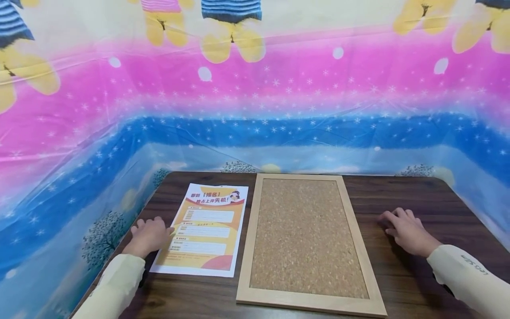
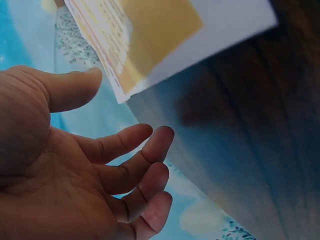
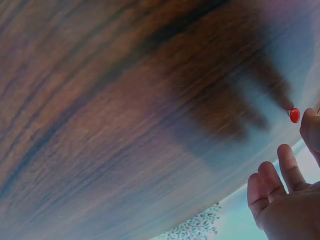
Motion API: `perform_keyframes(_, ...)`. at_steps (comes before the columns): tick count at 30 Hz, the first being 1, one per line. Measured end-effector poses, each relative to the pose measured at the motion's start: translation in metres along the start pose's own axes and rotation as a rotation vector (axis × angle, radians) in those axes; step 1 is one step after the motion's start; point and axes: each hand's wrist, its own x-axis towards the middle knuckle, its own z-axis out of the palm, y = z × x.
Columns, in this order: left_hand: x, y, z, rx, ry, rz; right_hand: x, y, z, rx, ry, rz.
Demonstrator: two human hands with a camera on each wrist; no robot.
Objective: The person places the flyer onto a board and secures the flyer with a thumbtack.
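My left hand point(image 1: 148, 235) is beside the left edge of a printed paper sheet point(image 1: 215, 230) in orange, yellow and white. In the left wrist view its fingers point(image 2: 131, 172) are loosely bent with nothing between them, and the thumb points toward a corner of the sheet. A cork board point(image 1: 307, 239) in a pale wooden frame lies flat to the right of the sheet. Farther right, my right hand point(image 1: 410, 231) hovers low over the table with relaxed fingers. The right wrist view shows a small red thumbtack point(image 3: 294, 115) on the table, close by a fingertip of that hand.
Everything lies on a dark brown wood-grain table point(image 1: 402, 195) with rounded far corners. A patterned cloth point(image 1: 279, 88) in pink, blue and cream hangs around its back and sides.
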Motion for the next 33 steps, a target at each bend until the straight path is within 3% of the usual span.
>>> perform_keyframes(9,0.0022,-0.0064,0.0034,0.016,-0.027,-0.004,-0.0029,0.0057,0.0002,0.037,-0.014,0.006)
perform_keyframes(18,0.0028,-0.0027,0.0071,-0.025,-0.045,0.005,-0.0028,0.0097,0.006,0.058,-0.006,-0.051)
perform_keyframes(33,0.0005,-0.001,0.0081,-0.058,-0.071,0.058,-0.0003,0.0066,0.0049,0.104,-0.071,0.026)
